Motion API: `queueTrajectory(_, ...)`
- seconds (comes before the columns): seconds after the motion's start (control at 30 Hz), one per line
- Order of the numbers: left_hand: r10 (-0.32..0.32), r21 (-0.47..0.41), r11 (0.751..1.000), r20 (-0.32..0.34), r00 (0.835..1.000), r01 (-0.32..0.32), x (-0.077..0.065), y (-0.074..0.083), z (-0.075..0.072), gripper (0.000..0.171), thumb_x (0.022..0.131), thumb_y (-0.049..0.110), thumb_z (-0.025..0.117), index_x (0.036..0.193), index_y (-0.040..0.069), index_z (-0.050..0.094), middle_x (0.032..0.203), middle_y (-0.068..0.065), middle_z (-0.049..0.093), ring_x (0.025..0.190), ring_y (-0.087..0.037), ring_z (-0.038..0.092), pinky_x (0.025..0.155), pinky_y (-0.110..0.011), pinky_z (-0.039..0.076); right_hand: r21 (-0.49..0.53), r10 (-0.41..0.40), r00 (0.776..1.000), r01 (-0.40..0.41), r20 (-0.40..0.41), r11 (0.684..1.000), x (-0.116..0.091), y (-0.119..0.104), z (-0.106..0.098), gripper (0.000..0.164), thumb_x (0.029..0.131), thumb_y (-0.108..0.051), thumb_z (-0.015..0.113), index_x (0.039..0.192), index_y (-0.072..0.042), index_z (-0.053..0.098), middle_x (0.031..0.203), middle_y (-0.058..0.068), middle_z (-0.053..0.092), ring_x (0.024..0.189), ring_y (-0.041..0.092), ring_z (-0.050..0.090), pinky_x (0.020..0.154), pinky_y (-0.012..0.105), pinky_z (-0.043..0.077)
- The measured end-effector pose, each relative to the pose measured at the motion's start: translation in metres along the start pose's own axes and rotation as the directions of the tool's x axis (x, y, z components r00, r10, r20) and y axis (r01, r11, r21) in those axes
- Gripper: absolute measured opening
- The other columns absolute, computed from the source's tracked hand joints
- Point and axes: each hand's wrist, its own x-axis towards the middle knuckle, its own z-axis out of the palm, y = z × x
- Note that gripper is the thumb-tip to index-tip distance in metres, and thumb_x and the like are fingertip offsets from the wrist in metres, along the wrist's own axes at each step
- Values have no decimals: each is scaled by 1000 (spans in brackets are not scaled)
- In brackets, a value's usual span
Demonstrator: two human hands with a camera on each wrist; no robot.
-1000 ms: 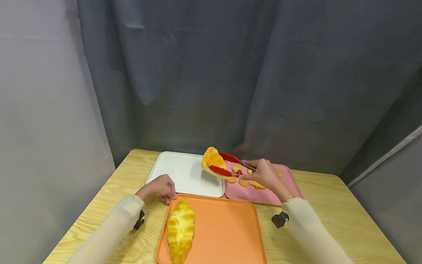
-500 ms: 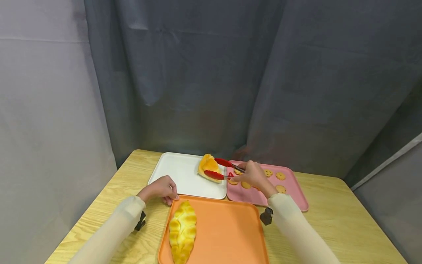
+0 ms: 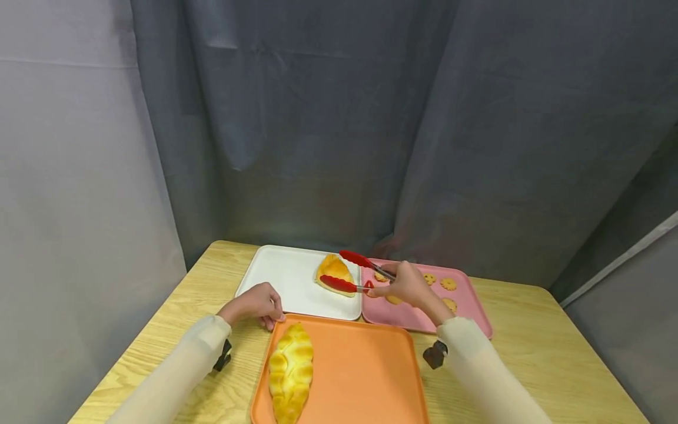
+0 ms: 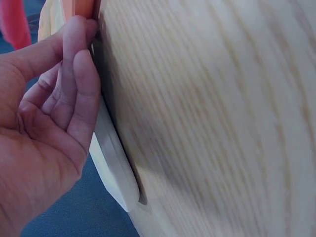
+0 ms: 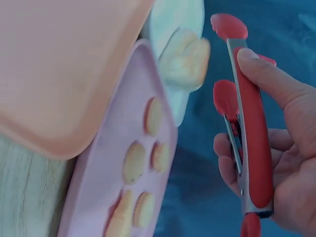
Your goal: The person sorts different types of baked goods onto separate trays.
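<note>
My right hand (image 3: 410,285) grips red-tipped metal tongs (image 5: 254,133) by the handles, and their two arms are spread apart. Below the tongs in the head view, a wedge-shaped golden bread (image 3: 331,268) rests at the right end of the white tray (image 3: 275,294). In the right wrist view the tong tips stand apart from this bread (image 5: 185,61). My left hand (image 3: 256,303) pinches the far left corner of the orange tray (image 3: 365,371) between thumb and fingers, which the left wrist view shows at the tray's edge (image 4: 84,7). A braided yellow bread (image 3: 291,374) lies along that tray's left side.
A pink tray (image 3: 471,309) with several cookies (image 3: 448,284) adjoins the white tray on the right, partly hidden under my right hand. All the trays stand on a wooden table (image 3: 540,341). Grey curtains (image 3: 318,129) hang close behind the table.
The tongs lowered the wedge-shaped bread onto the white tray, then spread and let go of it. My left hand has stayed at the orange tray's corner.
</note>
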Motion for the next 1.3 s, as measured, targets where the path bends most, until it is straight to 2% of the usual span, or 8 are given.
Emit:
queueTrajectory(0.17,16,-2,1000,1,1000,-16,0,0,-1,14,86,6,77,74,0,74,58,-8,69,50,-14,67,53,-29,58,11,-122,992,122,21,993,-28,-16,-8,64,68,-38,95,124,-12,74,93,0,73,75,18,57,62,27,48)
queueTrajectory(0.37,20,-4,1000,3,1000,-20,1,0,-4,14,86,5,77,75,-2,74,58,-8,69,50,-13,66,53,-28,58,11,-151,984,150,96,989,-66,-32,-6,73,69,-42,94,128,-5,71,96,1,72,77,17,55,58,25,44)
queueTrajectory(0.6,11,6,1000,-5,1000,-11,2,-1,-5,14,86,6,78,75,-1,73,57,-7,68,50,-12,66,53,-29,58,80,-189,955,176,226,981,-99,-35,13,71,72,-42,92,126,-2,71,114,9,76,88,20,67,74,32,57)
queueTrajectory(0.7,0,10,1000,-8,1000,0,2,-2,-6,14,86,7,78,75,0,73,56,-6,68,49,-12,65,53,-29,58,122,-203,939,175,277,977,-108,-35,23,61,75,-41,90,120,-2,73,95,6,75,74,13,60,64,26,50)
queueTrajectory(0.87,-23,11,1000,-15,1000,23,1,-1,-6,15,86,7,78,74,1,73,56,-4,66,49,-12,65,53,-28,58,205,-226,912,163,342,965,-119,-36,38,37,82,-41,85,103,-11,75,66,-6,45,57,2,35,52,20,27)
queueTrajectory(0.97,-26,11,1000,-17,1000,26,1,-1,-6,15,86,7,79,74,1,73,55,-3,66,49,-11,64,54,-28,58,212,-239,911,175,336,962,-123,-39,42,38,82,-41,84,101,-9,75,65,-7,45,58,1,34,52,20,25)
queueTrajectory(1.17,-34,9,999,-17,999,34,2,-3,-6,15,86,7,79,74,1,72,55,-2,65,48,-11,64,53,-27,57,145,-206,923,166,324,975,-127,-44,46,58,79,-45,86,117,-3,75,75,-4,59,62,1,39,53,21,25)
queueTrajectory(1.3,-39,9,999,-16,999,39,3,-4,-6,15,86,8,79,74,2,72,55,-2,65,48,-10,64,53,-27,57,127,-184,927,150,327,980,-128,-45,48,64,79,-47,85,123,-1,73,77,-4,59,63,1,39,54,21,25)
